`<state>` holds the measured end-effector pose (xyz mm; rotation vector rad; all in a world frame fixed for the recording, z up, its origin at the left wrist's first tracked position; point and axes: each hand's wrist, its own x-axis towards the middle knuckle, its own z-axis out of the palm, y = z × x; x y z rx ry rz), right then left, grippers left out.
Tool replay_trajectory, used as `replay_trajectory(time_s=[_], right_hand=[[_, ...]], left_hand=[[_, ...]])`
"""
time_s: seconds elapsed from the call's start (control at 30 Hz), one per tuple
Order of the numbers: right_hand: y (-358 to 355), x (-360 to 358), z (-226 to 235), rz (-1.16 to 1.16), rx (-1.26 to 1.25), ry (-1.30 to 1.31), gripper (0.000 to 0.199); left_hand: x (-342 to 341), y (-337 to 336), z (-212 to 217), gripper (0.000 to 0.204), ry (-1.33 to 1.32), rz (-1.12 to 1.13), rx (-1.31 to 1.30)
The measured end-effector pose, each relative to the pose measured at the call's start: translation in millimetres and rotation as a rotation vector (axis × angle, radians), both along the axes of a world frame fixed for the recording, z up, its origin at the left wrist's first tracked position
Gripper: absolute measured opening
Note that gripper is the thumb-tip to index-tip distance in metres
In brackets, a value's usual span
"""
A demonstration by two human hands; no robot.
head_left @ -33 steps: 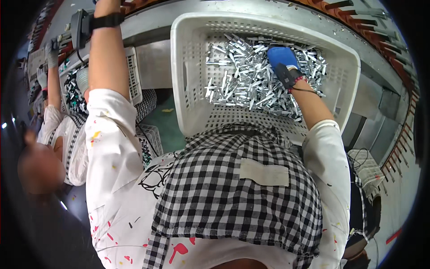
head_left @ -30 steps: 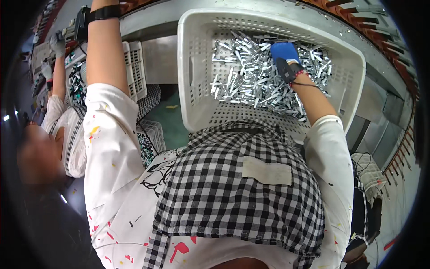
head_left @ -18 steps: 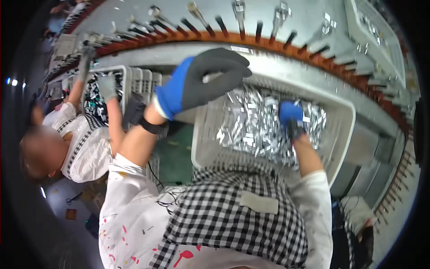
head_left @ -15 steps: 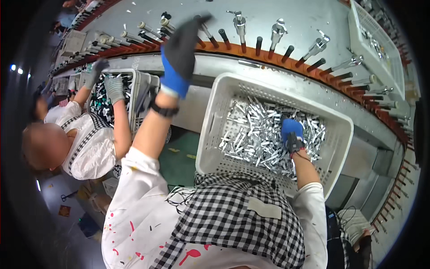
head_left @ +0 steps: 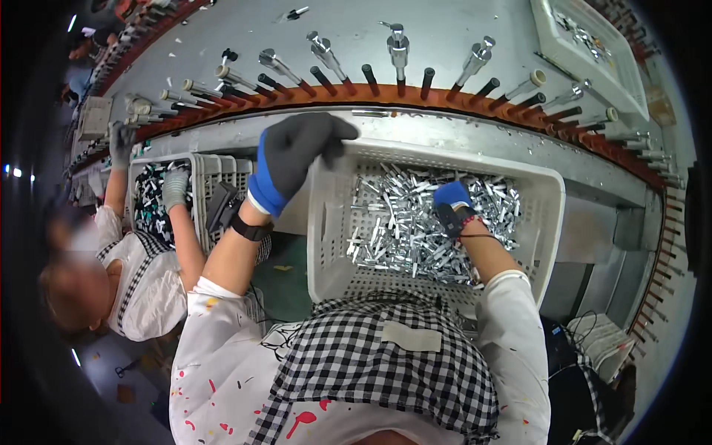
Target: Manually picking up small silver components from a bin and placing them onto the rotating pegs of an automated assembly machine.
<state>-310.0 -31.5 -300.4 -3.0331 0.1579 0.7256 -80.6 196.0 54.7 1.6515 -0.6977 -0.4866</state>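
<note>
My left hand (head_left: pixel 293 156), in a dark grey and blue glove, hangs in the air by the left rim of a white perforated crate (head_left: pixel 552 222). Its fingers bend to the right, smeared by motion, so a grip cannot be made out. Inside the crate lies a heap of small shiny silver parts (head_left: pixel 408 222). My right hand (head_left: pixel 452 196), in a blue glove, reaches into this heap at its right side, its fingers hidden among the parts. Beyond the crate runs a curved orange-brown rail (head_left: pixel 348 90) of upright dark pegs, several bearing chrome fittings (head_left: pixel 398 48).
To the left a co-worker (head_left: pixel 152 282) in grey gloves reaches over a crate of dark and green parts (head_left: pixel 159 196). A white tray of parts (head_left: pixel 545 37) stands on the grey table (head_left: pixel 437 26) at far right. A loose silver piece (head_left: pixel 369 113) lies on the metal ledge.
My left hand has come down from above the pegs toward the crate. My right hand stays in the heap. The pegs and chrome fittings now appear farther left; my view has also shifted.
</note>
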Motion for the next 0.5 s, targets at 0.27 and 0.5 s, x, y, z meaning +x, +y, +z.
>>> replay_trajectory(time_s=[0.27, 0.5], right_hand=[[11, -86, -57, -0.23, -0.011, -0.203, 0.028], [-4, -70, 7, -0.035, -0.034, 0.161, 0.019]], left_hand=[[192, 57, -44, 0.048, -1.181, 0.528, 0.085], [223, 31, -46, 0.061, -0.03, 0.365, -0.284]])
